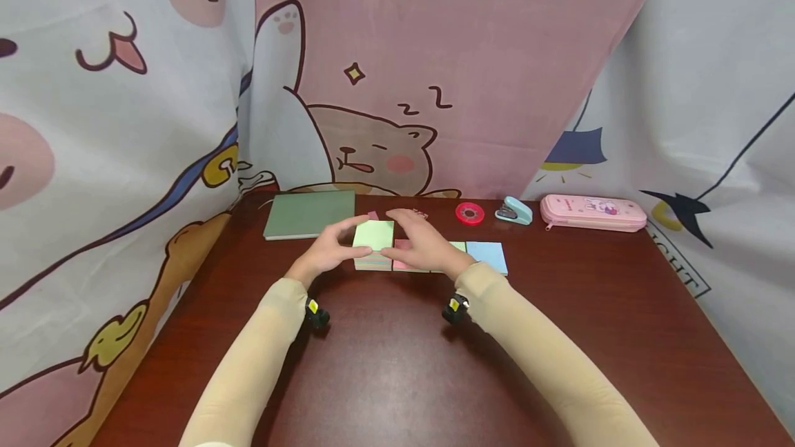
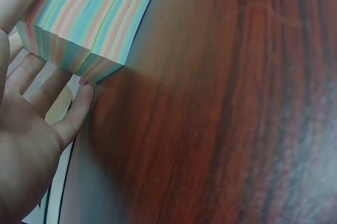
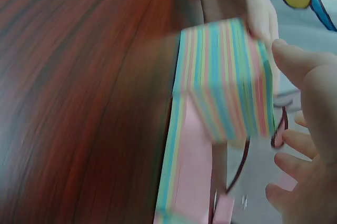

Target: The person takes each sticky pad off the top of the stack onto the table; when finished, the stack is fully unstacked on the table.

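A tall stack of sticky notes (image 1: 374,234), pale green on top with striped pastel sides, stands between my two hands. My left hand (image 1: 326,248) holds it from the left, thumb along the near side and fingers behind. In the left wrist view the thumb lies against the striped stack (image 2: 89,13). Around its right end is my right hand (image 1: 424,241), thumb by the near corner. The right wrist view shows those fingers (image 3: 295,166) spread and apart from the stack. Lower pads follow to the right: a pink one (image 1: 405,256), a mostly hidden yellowish-green one (image 1: 459,246) and a blue one (image 1: 487,256).
A green notebook (image 1: 310,214) lies at the back left. Along the back right are a red ring-shaped roll (image 1: 470,213), a light-blue stapler (image 1: 514,210) and a pink pencil case (image 1: 593,213). Printed curtains (image 1: 484,74) hang behind the brown table (image 1: 385,364).
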`<state>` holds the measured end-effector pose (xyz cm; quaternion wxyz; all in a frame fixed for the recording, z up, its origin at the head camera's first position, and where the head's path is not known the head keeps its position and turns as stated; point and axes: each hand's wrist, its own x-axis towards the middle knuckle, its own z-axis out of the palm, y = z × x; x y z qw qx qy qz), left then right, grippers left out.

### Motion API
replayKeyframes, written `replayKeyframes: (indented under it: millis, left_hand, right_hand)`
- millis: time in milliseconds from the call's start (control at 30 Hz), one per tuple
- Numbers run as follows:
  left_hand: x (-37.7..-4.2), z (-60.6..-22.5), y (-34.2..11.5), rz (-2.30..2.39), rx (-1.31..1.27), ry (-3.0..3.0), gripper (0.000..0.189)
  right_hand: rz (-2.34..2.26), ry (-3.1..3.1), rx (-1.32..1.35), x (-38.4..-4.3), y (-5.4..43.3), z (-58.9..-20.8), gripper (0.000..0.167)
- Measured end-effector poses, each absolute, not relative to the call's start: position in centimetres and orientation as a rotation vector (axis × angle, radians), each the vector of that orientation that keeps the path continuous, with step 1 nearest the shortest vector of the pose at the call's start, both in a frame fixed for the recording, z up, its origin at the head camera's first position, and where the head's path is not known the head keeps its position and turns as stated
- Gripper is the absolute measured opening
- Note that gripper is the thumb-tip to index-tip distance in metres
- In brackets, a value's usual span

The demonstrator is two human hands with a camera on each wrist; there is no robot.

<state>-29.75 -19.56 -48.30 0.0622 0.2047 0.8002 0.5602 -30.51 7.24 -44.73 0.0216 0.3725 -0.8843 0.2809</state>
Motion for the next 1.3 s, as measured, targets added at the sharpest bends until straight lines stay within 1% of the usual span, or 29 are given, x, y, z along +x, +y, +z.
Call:
replayKeyframes:
  millis: [167,233,333,533,633,767,900,1100,1300]
  left_hand:
    - [-29.8,-48.3,-19.6,1.715,0.669,2.393,0.071]
    - [-29.9,-48.3,-19.7,1.724,0.690,2.380,0.071]
    - [-30.0,-48.1,-19.7,1.715,0.721,2.364,0.072]
    - [-30.3,-47.9,-19.8,1.726,0.807,2.316,0.074]
    - [-30.3,-48.1,-19.8,1.720,0.790,2.333,0.072]
    - [-30.1,-48.5,-19.7,1.690,0.679,2.383,0.071]
    - [-29.9,-48.7,-19.6,1.697,0.599,2.396,0.072]
    - [-29.9,-48.9,-19.5,1.698,0.578,2.415,0.074]
    - [-30.0,-48.9,-19.5,1.705,0.583,2.413,0.073]
  right_hand:
    - [0.868,-2.750,1.208,-30.5,4.3,-44.4,0.085]
    - [0.855,-2.780,1.197,-30.4,3.8,-44.4,0.089]
    - [0.797,-2.802,1.190,-30.5,3.5,-44.2,0.091]
    - [0.785,-2.775,1.170,-30.6,4.1,-43.6,0.082]
    - [0.843,-2.745,1.152,-30.6,5.2,-43.6,0.077]
    - [0.921,-2.724,1.120,-30.5,7.9,-43.9,0.074]
    - [0.968,-2.718,1.078,-30.3,12.2,-44.7,0.076]
    - [0.890,-2.748,1.015,-29.9,19.9,-45.9,0.078]
    - [0.836,-2.877,0.886,-29.7,26.5,-46.9,0.080]
